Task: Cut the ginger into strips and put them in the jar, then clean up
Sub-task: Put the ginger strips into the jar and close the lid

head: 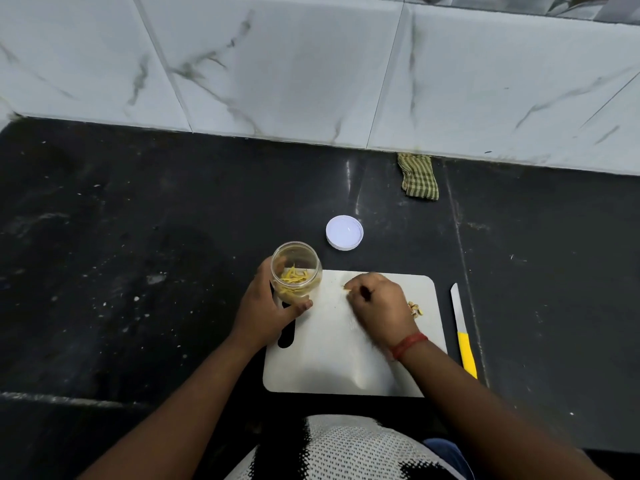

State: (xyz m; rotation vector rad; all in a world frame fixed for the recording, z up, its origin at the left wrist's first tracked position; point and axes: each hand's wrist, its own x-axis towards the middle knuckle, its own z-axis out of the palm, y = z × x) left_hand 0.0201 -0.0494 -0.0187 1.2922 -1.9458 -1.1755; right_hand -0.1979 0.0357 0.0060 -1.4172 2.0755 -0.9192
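My left hand [265, 306] grips a clear jar [295, 271] at the far left corner of the white cutting board [332, 362]. Yellow ginger strips [294, 277] lie inside the jar. My right hand [375, 303] rests on the far part of the board, fingers curled, pinching a small ginger strip [345, 287] at its fingertips. A few ginger peel scraps [415, 308] lie on the board just right of that hand. The jar's white lid [344, 232] lies flat on the counter beyond the board.
A knife [462, 330] with a yellow handle lies on the black counter [138, 254] right of the board, blade pointing away. A green checked cloth [417, 176] sits against the marble-tiled wall [311, 64] at the back.
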